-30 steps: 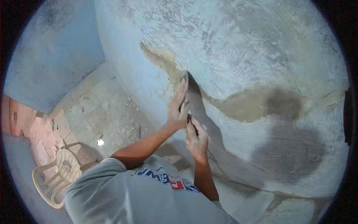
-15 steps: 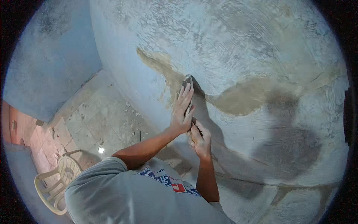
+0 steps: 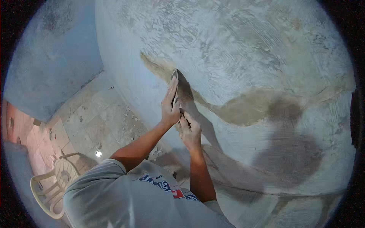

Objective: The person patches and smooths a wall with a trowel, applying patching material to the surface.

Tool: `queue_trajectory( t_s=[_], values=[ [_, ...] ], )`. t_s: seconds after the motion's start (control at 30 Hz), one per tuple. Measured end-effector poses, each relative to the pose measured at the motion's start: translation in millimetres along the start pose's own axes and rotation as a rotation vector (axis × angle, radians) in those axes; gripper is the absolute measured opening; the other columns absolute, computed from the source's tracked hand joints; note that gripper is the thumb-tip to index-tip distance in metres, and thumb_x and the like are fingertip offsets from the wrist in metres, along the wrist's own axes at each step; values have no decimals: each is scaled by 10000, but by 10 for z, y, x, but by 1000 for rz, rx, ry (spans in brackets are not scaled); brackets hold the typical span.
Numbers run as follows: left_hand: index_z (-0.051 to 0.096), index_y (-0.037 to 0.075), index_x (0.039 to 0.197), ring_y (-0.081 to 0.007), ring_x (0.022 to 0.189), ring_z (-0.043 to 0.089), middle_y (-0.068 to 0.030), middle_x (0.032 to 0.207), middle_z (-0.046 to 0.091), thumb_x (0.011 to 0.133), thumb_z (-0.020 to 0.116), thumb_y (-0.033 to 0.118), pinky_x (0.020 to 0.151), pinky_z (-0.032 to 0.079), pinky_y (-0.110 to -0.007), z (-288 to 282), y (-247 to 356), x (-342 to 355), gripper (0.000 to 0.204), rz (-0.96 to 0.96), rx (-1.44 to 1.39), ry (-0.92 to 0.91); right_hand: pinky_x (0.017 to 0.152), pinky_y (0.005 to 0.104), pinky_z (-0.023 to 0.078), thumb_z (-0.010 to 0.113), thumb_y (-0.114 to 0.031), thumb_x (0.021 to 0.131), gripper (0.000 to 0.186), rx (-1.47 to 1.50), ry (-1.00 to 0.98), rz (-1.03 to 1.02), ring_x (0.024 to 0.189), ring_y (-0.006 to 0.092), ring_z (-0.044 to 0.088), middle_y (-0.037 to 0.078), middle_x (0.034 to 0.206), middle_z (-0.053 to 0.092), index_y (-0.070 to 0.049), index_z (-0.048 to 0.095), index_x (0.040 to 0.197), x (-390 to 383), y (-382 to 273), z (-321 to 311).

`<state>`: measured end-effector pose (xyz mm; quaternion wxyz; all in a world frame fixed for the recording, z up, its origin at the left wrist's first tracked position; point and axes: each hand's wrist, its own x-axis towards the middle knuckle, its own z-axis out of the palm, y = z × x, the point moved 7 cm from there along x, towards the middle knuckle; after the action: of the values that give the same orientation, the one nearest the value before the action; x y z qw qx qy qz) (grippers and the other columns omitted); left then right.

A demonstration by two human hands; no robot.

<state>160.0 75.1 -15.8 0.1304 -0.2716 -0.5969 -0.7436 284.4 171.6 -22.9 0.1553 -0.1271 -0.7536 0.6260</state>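
My right hand (image 3: 191,133) is closed around the handle of a trowel, most of which the fingers hide. The trowel's narrow dark blade (image 3: 175,73) runs up and away against the rough grey wall (image 3: 228,49). Along the blade lies my left hand (image 3: 170,108), its fingers stretched out and pressed flat on the tool. The blade's tip meets a narrow brown strip of damp-looking plaster (image 3: 154,67) that slants up to the left. To the right, a wider brown patch (image 3: 247,108) marks the same wall, and shadows fall beside my hands.
A blue-grey wall (image 3: 57,57) stands at the left. Below it, a tiled floor (image 3: 81,125) carries scattered debris. A cream plastic chair (image 3: 64,173) is at the lower left, near my left shoulder. A crack-like line (image 3: 281,195) crosses the wall's lower right.
Both hands and the trowel have slid left and slightly up along the brown strip. The left hand stays flat on the blade, and the right keeps its grip on the handle.
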Motion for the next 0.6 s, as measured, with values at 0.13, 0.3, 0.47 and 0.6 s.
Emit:
queue_trajectory(
  t_s=[0.13, 0.3, 0.47, 0.6],
  values=[
    [449, 23, 1627, -404, 1615, 307, -236, 1711, 383, 920, 450, -11, 1312, 241, -469, -50, 203, -223, 708, 9, 84, -22, 522, 245, 396, 591, -179, 1108, 407, -7, 19, 176, 598, 53, 481, 3, 893, 645, 13, 634, 1465, -330, -122, 45],
    [468, 12, 1609, -424, 1590, 354, -241, 1698, 403, 910, 467, 2, 1310, 243, -474, -70, 41, -133, 698, -40, 37, -78, 467, 252, 352, 559, -125, 1105, 355, -59, 42, -17, 553, 48, 454, 3, 841, 665, -1, 671, 1419, -157, -8, 143],
    [484, 28, 1608, -402, 1598, 348, -222, 1682, 437, 899, 484, 8, 1317, 220, -493, 95, 239, -308, 709, 67, 85, -39, 456, 243, 329, 549, -131, 1115, 377, -44, 69, 57, 525, 39, 427, -29, 789, 594, 33, 638, 1443, -403, -17, -50],
    [491, 56, 1613, -393, 1606, 337, -217, 1690, 429, 914, 495, 2, 1318, 224, -488, 36, 264, -75, 701, 119, 91, -16, 569, 237, 425, 593, -165, 1102, 398, 10, 20, 179, 678, 52, 549, 27, 974, 711, 50, 649, 1432, -202, -47, -24]
  ],
)
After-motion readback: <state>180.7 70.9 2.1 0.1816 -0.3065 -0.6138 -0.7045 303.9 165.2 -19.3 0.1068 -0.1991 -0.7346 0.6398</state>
